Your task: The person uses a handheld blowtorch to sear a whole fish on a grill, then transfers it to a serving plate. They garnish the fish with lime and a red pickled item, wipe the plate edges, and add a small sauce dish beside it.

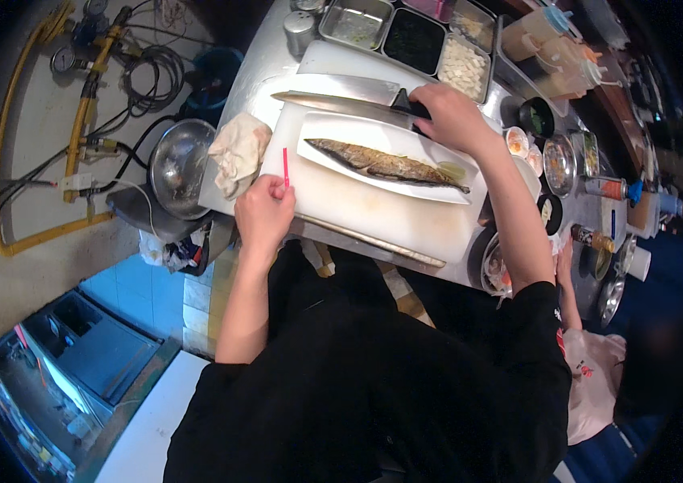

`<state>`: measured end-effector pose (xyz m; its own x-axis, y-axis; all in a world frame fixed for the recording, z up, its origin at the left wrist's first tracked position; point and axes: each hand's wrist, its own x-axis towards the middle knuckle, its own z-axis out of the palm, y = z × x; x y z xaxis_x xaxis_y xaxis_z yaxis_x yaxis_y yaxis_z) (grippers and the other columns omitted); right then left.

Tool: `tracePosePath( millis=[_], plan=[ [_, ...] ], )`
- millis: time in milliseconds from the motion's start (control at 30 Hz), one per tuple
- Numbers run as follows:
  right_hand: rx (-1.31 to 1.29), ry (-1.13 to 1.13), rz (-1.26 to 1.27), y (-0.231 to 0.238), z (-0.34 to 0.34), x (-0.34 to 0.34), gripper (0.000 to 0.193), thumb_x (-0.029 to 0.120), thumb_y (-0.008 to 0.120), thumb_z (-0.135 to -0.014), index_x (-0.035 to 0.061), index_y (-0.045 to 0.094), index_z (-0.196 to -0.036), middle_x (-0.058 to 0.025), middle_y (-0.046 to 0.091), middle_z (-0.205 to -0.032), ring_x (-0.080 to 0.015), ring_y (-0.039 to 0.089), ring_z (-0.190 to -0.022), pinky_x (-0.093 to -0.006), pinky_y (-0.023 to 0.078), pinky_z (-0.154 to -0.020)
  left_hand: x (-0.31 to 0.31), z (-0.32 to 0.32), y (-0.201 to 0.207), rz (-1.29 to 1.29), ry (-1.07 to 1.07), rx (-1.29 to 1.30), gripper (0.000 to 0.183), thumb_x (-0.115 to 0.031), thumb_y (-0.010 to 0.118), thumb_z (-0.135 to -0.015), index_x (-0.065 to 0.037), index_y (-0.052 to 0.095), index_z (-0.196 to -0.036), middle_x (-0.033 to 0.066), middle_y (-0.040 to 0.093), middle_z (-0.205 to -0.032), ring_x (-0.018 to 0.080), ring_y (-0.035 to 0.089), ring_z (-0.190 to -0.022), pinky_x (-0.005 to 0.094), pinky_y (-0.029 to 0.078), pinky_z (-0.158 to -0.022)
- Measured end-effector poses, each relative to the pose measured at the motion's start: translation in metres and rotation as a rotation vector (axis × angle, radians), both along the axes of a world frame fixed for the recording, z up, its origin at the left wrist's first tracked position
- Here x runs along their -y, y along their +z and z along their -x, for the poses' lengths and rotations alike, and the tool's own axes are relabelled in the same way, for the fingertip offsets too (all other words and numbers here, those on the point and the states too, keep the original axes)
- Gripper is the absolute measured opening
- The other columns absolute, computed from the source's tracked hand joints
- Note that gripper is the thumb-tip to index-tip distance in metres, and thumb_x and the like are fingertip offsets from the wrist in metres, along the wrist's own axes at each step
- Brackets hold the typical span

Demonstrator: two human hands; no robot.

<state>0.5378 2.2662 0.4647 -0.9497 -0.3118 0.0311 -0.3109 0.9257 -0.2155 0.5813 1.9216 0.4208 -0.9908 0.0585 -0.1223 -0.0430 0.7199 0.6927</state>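
On a white cutting board (pixel 414 229) lies a long white plate (pixel 333 165) with a browned grilled fish (pixel 390 164) and a pale green wedge (pixel 452 170) by its right end. My left hand (pixel 264 211) is closed at the board's left edge, pinching a thin pink strip (pixel 285 167) that stands up from the fingers. Beyond the plate, my right hand (pixel 448 117) curls over the black handle of a kitchen knife (pixel 341 105), its blade pointing left. A second, wider blade (pixel 349 85) lies just behind it; its handle is partly hidden.
A crumpled cloth (pixel 240 153) sits left of the board. Metal trays of ingredients (pixel 464 69) line the back, near squeeze bottles (pixel 533 34). Small bowls (pixel 536 118) crowd the right. Another person's arm (pixel 567 282) reaches in there. A metal bowl (pixel 183 169) stands left.
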Motion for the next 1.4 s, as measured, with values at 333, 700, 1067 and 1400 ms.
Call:
tracePosePath(
  millis=[333,700,1067,1400],
  plan=[
    [-0.028,-0.099,-0.028,0.036,-0.006,0.015,0.025,0.018,0.056,-0.079,-0.0012,0.060,-0.096,-0.0228,0.064,-0.094,-0.0413,0.062,-0.087,-0.0474,0.050,-0.076,0.016,0.001,0.001,-0.068,-0.046,0.070,0.030,-0.016,0.078,-0.075,0.001,0.068,-0.097,0.0085,0.071,-0.072,0.0113,0.064,-0.061,0.0277,0.051,-0.059],
    [0.403,-0.503,0.585,0.021,-0.230,0.227,0.072,-0.001,0.059,-0.084,0.0040,0.029,-0.149,-0.0210,0.056,-0.097,-0.0392,0.060,-0.081,-0.0461,0.052,-0.071,0.035,0.007,-0.012,-0.301,-0.059,0.157,0.020,-0.009,0.078,-0.077,0.003,0.069,-0.090,0.0048,0.068,-0.071,0.0054,0.057,-0.061,0.0216,0.046,-0.055],
    [0.442,-0.630,0.430,0.009,-0.249,0.276,0.077,0.000,0.060,-0.082,0.0104,0.028,-0.152,-0.0182,0.056,-0.096,-0.0377,0.061,-0.076,-0.0467,0.053,-0.063,0.031,0.020,-0.011,-0.170,-0.186,0.099,0.016,-0.013,0.076,-0.080,0.001,0.073,-0.083,0.0076,0.070,-0.066,0.0077,0.061,-0.056,0.0244,0.047,-0.053],
    [0.400,-0.622,0.446,0.016,-0.249,0.274,0.080,-0.001,0.061,-0.080,0.0078,0.028,-0.151,-0.0169,0.054,-0.090,-0.0359,0.059,-0.071,-0.0453,0.052,-0.061,0.029,0.020,-0.006,-0.206,-0.182,0.103,0.011,-0.015,0.076,-0.077,-0.004,0.074,-0.078,0.0116,0.068,-0.065,0.0226,0.068,-0.058,0.0324,0.051,-0.057]
  ],
)
